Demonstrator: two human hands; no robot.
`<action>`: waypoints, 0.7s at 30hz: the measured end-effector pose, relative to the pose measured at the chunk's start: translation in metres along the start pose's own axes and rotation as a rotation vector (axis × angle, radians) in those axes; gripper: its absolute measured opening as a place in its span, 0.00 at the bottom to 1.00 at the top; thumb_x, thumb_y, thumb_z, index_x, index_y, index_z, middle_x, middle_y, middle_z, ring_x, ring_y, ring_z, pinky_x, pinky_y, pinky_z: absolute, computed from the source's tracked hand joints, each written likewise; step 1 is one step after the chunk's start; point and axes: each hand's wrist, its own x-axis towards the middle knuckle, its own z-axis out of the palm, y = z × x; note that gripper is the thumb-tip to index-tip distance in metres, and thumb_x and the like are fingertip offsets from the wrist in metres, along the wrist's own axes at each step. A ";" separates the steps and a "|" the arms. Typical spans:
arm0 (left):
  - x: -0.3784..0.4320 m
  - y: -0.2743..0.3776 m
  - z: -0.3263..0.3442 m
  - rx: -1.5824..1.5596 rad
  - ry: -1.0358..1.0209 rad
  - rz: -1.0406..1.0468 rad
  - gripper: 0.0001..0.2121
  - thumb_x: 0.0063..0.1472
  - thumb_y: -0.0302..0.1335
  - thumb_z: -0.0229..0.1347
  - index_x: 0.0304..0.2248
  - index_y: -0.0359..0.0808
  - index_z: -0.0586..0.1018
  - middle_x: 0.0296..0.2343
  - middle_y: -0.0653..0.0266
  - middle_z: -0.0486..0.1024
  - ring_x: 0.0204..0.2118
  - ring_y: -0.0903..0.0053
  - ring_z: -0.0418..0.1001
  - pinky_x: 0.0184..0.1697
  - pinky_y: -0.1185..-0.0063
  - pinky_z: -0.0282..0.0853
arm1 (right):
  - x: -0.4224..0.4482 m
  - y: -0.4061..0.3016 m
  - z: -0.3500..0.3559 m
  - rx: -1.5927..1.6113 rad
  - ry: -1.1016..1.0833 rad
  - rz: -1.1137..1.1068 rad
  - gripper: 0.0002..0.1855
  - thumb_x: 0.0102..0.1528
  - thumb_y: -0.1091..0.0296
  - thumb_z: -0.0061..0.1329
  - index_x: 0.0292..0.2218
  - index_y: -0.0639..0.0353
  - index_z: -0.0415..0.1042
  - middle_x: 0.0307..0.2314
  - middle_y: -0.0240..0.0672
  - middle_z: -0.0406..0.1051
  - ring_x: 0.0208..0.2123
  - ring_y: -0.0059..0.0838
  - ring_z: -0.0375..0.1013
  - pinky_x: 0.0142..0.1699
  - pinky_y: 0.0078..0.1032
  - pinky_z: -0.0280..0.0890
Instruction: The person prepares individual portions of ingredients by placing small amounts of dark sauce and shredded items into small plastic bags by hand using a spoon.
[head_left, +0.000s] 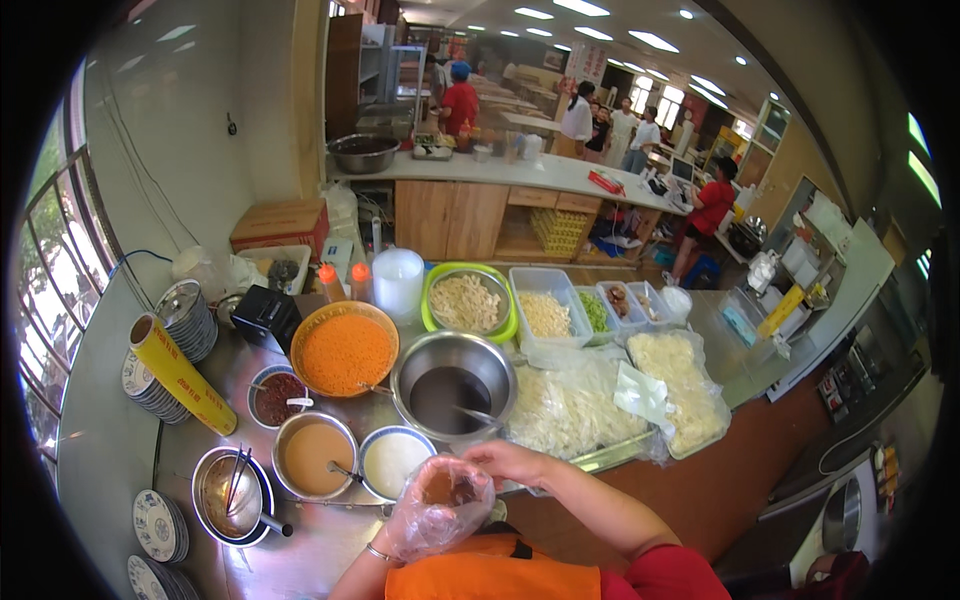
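Clear, thin plastic (441, 525) covers my left hand (420, 491) down to near the wrist, where a bracelet sits. Something brownish shows through it between thumb and fingers; what it is I cannot tell. My right hand (510, 461) is bare, its bent fingertips at the upper edge of that plastic. Just beyond both hands stand a rimmed bowl of white liquid (396, 461) and a steel bowl of dark liquid (450, 401) with a ladle. Left of these is a steel bowl of tan sauce (313, 457) with a spoon.
A basin of orange shreds (345, 349), a bowl of chili (276, 397) and a yellow film roll (184, 375) stand left. Bagged noodles (577, 409) lie right, below tubs of toppings (545, 315). Plate stacks (159, 525) line the left edge. Several people stand beyond the far counter (487, 171).
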 end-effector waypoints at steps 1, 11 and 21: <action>-0.002 -0.005 -0.008 0.061 0.024 -0.011 0.35 0.46 0.36 0.73 0.51 0.38 0.69 0.46 0.60 0.74 0.51 0.68 0.71 0.58 0.69 0.66 | -0.005 -0.015 0.010 -0.058 0.114 -0.021 0.07 0.63 0.64 0.50 0.37 0.56 0.74 0.25 0.23 0.72 0.22 0.11 0.66 0.24 0.15 0.59; 0.011 -0.077 -0.076 0.058 -0.189 0.002 0.28 0.55 0.32 0.66 0.52 0.33 0.70 0.49 0.56 0.72 0.52 0.66 0.70 0.57 0.67 0.67 | -0.036 -0.055 0.050 -0.492 0.837 -0.495 0.05 0.58 0.73 0.54 0.37 0.64 0.74 0.26 0.28 0.73 0.23 0.13 0.69 0.29 0.16 0.64; 0.003 -0.086 -0.078 0.519 0.021 -0.002 0.30 0.61 0.39 0.62 0.58 0.34 0.66 0.49 0.60 0.71 0.51 0.75 0.69 0.53 0.76 0.68 | -0.041 -0.069 0.071 -0.924 0.476 -0.732 0.10 0.49 0.81 0.54 0.35 0.62 0.68 0.55 0.44 0.63 0.50 0.41 0.70 0.54 0.33 0.66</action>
